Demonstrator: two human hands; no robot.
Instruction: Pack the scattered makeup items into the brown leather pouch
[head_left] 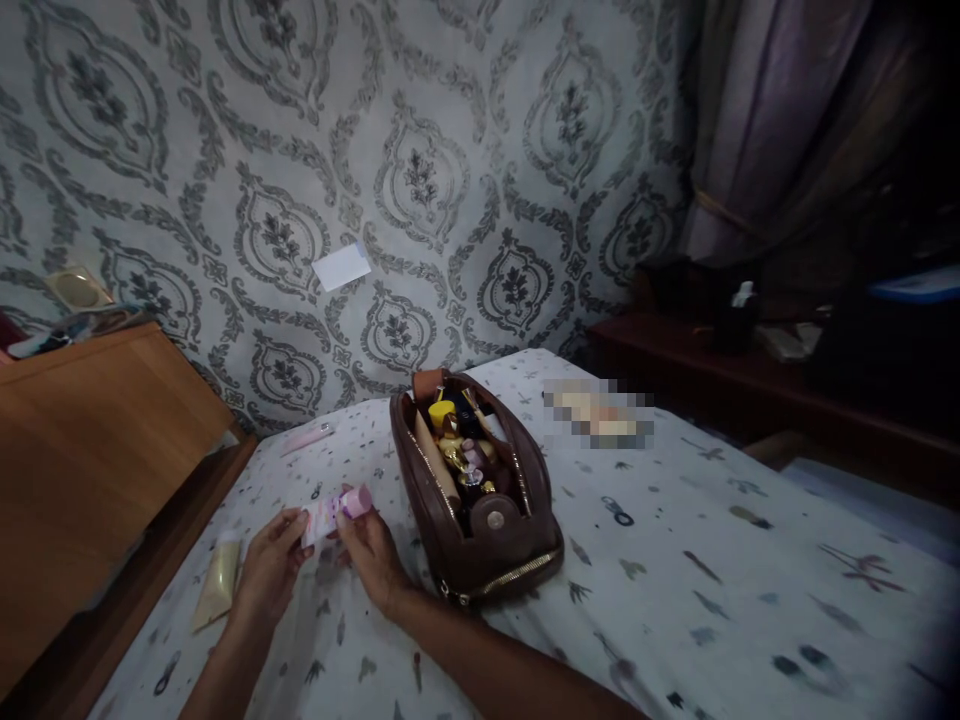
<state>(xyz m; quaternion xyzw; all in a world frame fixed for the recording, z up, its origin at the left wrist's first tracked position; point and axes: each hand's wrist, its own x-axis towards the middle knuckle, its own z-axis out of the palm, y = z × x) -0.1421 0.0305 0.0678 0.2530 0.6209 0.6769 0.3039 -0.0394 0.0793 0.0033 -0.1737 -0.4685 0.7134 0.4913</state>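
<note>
A small pink-and-white tube with a pink cap (327, 514) is held between my two hands, above the sheet. My left hand (268, 560) pinches its lower end. Near the cap, my right hand (371, 558) has its thumb and fingers closed round it. Just right of my hands stands a brown toiletry bag (480, 565), unzipped along the top. Inside it are several small bottles, one with a yellow cap (442, 414), others gold or dark. A cream-coloured tube (219, 582) lies left of my left hand, and a slim pink item (307, 438) rests farther back.
The patterned bedsheet (637, 580) spreads under everything. A wooden headboard or cabinet panel (97, 470) borders the left side. A blurred-out flat item (600, 413) lies right of the bag. Beyond are a wallpapered wall (450, 230) and a dark red shelf (675, 350) with a bottle.
</note>
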